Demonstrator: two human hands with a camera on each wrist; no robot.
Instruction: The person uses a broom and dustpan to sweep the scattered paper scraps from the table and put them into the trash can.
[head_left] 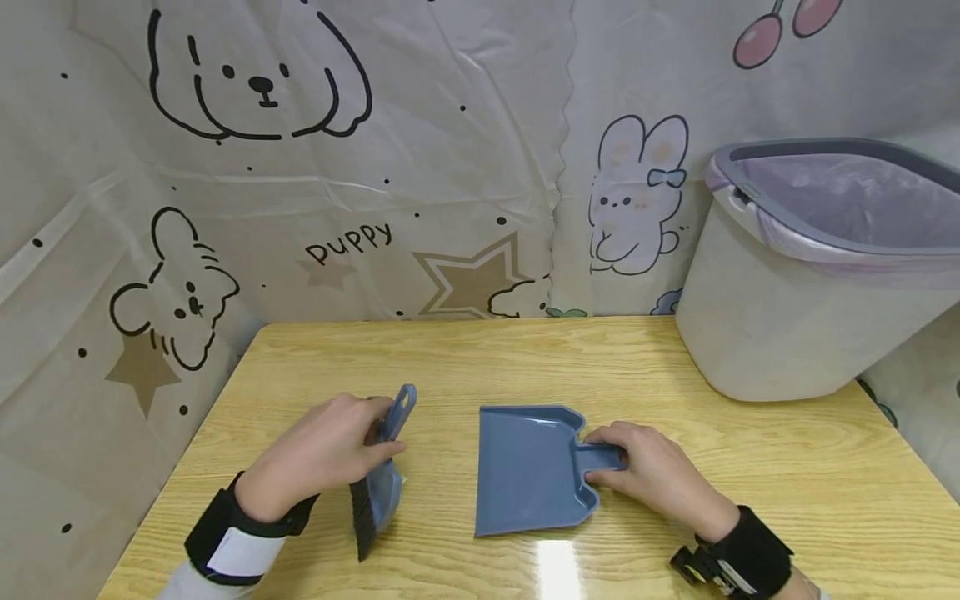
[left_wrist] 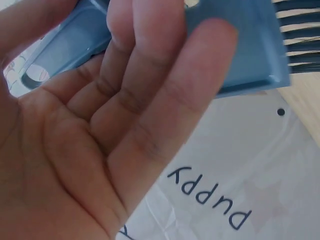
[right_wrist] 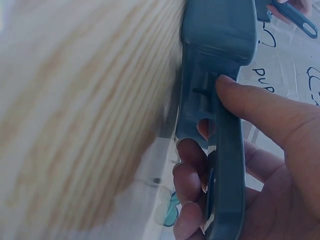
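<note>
My left hand [head_left: 330,442] grips the handle of a blue hand brush [head_left: 388,493] with dark bristles, left of the table's middle. The brush is tilted on its side, bristles toward the left; in the left wrist view the bristles [left_wrist: 305,37] show at the upper right. To its right, a blue dustpan [head_left: 525,475] lies close over the table, its straight front edge facing the brush. My right hand [head_left: 652,467] holds the dustpan by its short handle, thumb on one side and fingers curled around the other in the right wrist view. A tiny yellowish bit [head_left: 403,479] shows beside the brush head.
A whitish bin [head_left: 780,325] with a grey rim and a purple liner stands at the back right of the wooden table [head_left: 450,358]. A printed cloth [head_left: 450,183] hangs behind the table and along its left side.
</note>
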